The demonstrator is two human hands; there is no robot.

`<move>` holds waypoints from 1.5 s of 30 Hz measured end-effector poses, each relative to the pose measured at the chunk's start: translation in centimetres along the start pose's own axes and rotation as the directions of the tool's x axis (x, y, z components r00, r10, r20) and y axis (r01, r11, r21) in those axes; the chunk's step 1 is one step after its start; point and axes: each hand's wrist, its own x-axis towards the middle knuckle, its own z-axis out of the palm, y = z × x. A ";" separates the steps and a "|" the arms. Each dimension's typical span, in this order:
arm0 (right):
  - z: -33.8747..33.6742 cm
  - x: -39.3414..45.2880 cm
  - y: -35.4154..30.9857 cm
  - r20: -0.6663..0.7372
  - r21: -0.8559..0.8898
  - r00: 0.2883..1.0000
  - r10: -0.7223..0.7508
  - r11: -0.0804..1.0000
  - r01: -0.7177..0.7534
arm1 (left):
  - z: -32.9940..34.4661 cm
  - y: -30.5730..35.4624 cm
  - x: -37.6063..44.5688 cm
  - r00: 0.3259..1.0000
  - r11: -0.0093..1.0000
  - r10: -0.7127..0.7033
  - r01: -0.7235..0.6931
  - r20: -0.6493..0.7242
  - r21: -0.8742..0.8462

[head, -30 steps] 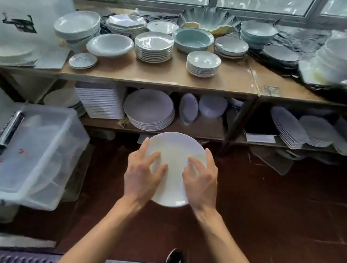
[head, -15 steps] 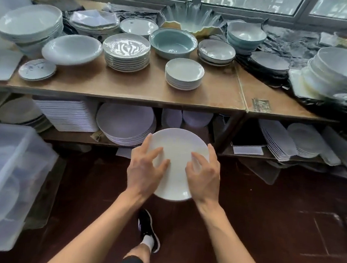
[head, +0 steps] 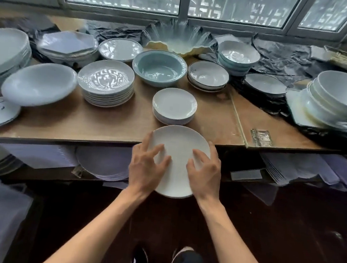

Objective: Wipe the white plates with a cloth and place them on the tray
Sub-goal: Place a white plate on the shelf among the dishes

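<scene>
White plate [head: 179, 151] gripped at its sides by left hand [head: 146, 168] and right hand [head: 205, 173] — 2 hands apart, no readable writing

White plate [head: 179, 153], teal bowl [head: 159, 68], brown shelf [head: 105, 122].

White plate [head: 180, 151]: is raised from lower-shelf level to the tabletop [head: 109, 124] edge. Is brought near the small plate stack [head: 174, 106].

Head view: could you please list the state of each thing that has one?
white plate: held by both hands, off the table
left hand: gripping the plate's left edge
right hand: gripping its right edge
small plate stack: resting on the table
teal bowl: upright, empty
</scene>
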 end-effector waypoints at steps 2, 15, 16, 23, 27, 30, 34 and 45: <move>0.8 2.1 0.0 0.012 0.006 1.000 0.011 1.000 -0.011 | 0.6 -0.1 1.9 1.000 1.000 -0.022 0.022 -0.007 0.001; 5.9 20.1 3.4 0.138 0.139 0.990 0.042 0.988 -0.061 | 8.0 0.0 16.7 0.991 0.991 -0.136 0.136 -0.008 -0.001; 6.4 21.3 3.5 0.159 0.139 0.987 0.032 0.989 -0.055 | 8.4 -0.3 17.7 0.988 0.988 -0.154 0.154 -0.012 -0.002; 9.5 27.0 3.8 0.227 0.143 0.974 0.022 0.988 -0.056 | 10.8 -1.5 22.4 0.972 0.973 -0.230 0.232 -0.054 0.020; 11.4 29.1 3.6 0.204 0.134 0.979 0.032 0.989 -0.061 | 11.5 -2.7 25.1 0.970 0.970 -0.240 0.241 -0.047 0.018; 12.5 30.0 3.8 0.203 0.127 0.978 0.038 0.990 -0.065 | 11.8 -3.3 26.5 0.975 0.975 -0.221 0.222 -0.041 0.020; 13.5 30.6 3.7 0.180 0.129 0.980 0.080 0.986 -0.104 | 12.0 -3.6 28.2 0.985 0.984 -0.171 0.173 -0.037 0.047; 14.7 31.8 3.8 0.153 0.114 0.984 0.091 0.987 -0.109 | 12.8 -4.4 29.6 0.979 0.974 -0.201 0.203 -0.033 0.104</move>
